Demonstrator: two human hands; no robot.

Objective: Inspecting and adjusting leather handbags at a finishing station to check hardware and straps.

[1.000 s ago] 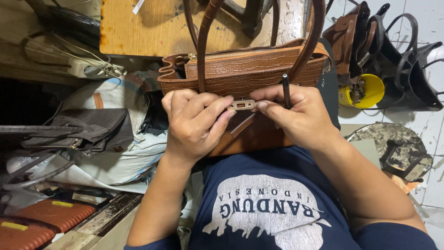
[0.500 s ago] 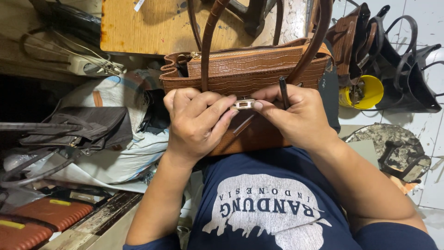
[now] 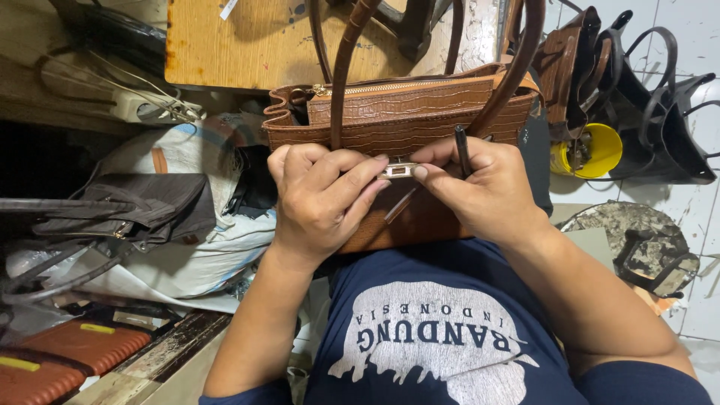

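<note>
A brown handbag with a bumpy skin pattern sits in the middle of the frame, on the person's lap. The left hand and right hand pinch a small silver clasp between them. The right hand also grips a thin black tool.

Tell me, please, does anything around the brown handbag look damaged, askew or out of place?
The handbag itself looks intact; both hands pinch its metal clasp. The wooden tabletop behind is stained and chipped. Other bags lie heaped at the left.
</note>
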